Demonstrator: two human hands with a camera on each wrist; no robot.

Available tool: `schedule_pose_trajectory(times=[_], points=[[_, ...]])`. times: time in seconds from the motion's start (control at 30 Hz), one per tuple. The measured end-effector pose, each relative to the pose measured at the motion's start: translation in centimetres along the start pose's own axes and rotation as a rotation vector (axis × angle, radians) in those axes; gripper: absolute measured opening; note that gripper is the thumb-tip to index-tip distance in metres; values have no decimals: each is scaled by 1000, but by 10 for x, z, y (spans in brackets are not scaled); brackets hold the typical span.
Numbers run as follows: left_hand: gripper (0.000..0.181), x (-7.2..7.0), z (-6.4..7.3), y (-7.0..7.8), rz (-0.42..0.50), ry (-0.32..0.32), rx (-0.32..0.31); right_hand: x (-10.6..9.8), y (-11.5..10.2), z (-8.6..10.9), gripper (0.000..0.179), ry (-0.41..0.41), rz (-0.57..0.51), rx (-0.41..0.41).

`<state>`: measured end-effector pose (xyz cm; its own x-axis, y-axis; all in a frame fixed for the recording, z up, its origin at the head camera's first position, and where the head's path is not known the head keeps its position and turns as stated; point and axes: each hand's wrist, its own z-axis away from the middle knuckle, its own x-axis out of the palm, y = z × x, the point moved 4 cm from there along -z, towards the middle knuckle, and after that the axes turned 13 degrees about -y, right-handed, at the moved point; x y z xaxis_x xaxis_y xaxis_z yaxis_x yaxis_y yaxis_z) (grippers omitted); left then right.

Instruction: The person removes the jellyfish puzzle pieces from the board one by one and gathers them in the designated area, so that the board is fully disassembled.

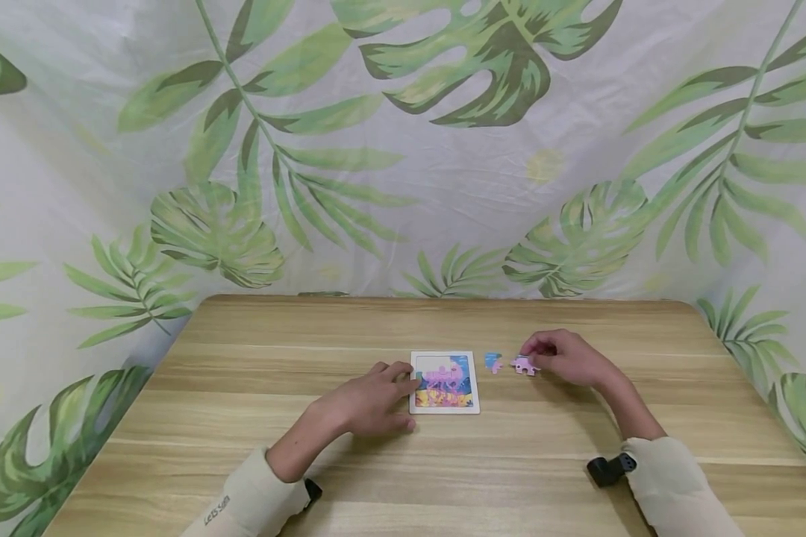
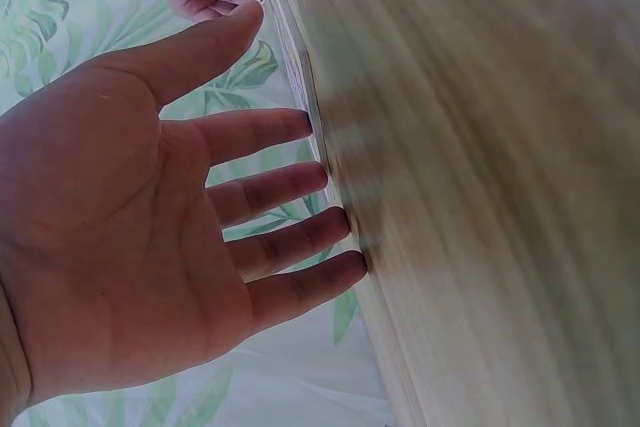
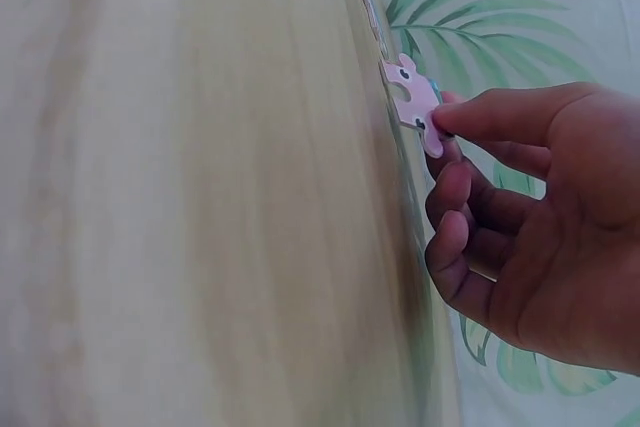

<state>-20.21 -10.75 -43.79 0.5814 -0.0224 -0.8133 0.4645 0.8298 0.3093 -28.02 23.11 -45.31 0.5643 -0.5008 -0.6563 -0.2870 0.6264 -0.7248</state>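
A square jigsaw puzzle (image 1: 444, 409) with a white frame lies on the table, its picture in pink, blue and yellow. Bare tray shows in its upper left part. My left hand (image 1: 375, 399) rests at the puzzle's left side, fingers extended over the frame's edge; in the left wrist view its fingers are nearly straight and spread. Right of the puzzle, my right hand (image 1: 567, 358) pinches a pink jigsaw piece (image 3: 417, 107) between thumb and fingers, one side of it tilted up from the table. Between the puzzle and that hand lies a loose blue and pink jigsaw piece (image 1: 493, 362).
The wood-grain table (image 1: 275, 328) reaches back to a pale curtain (image 1: 457, 186) printed with green leaves. Both forearms wear light sleeves, with a black wrist device (image 1: 611, 470) at the right cuff and another (image 1: 313, 492) at the left.
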Motion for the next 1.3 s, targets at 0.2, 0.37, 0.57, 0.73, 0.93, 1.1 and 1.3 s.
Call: schedule_pose_trajectory(times=[0.2,0.37,0.57,0.73,0.93,1.1,1.3], points=[[68,1,0,-1,7,-3,-7,2,0,-7,12,15,52,12],[68,1,1,0,7,-2,-12,3,0,-11,12,15,87,37],[68,1,3,1,10,-3,-11,4,-4,-13,11,18,110,40],[68,1,3,1,9,-2,-12,4,-7,-16,12,6,114,29],[68,0,2,1,2,-4,-8,3,-7,-16,13,-3,114,29],[69,-1,2,1,-7,-3,-2,4,-6,-16,13,-13,101,21],[68,-2,3,1,-14,1,4,4,-8,-16,13,-22,98,22]])
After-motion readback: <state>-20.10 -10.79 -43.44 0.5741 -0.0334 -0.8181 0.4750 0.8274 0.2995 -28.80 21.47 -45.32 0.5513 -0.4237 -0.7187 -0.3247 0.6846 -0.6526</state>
